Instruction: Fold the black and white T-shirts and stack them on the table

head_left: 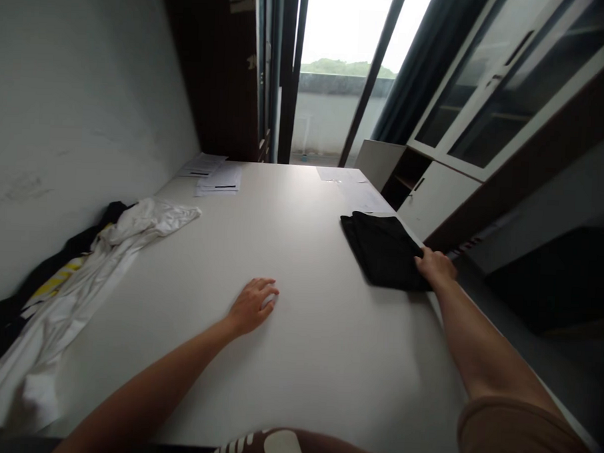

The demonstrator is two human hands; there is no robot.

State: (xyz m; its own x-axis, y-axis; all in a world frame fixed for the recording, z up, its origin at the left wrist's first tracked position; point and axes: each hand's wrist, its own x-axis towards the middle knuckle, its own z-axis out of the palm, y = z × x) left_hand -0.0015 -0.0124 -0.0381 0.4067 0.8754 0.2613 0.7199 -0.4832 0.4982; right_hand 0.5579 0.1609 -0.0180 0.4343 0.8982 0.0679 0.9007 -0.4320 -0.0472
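Observation:
A folded black garment [388, 250] lies at the right edge of the white table, its exact kind unclear. My right hand [437, 266] grips its near right side, thumb on top and the other fingers partly hidden. Near the middle of the table, my left hand [253, 306] rests on the bare top. Its fingers are slightly bent and apart from the thumb, with nothing held, well to the left of the black garment.
White cloth [147, 220] lies heaped along the left wall with black and yellow fabric [59, 277]. Paper sheets [218, 180] sit at the far left corner, and more sheets [363, 194] at the far right. Beyond the right edge stands a white cabinet [441, 196].

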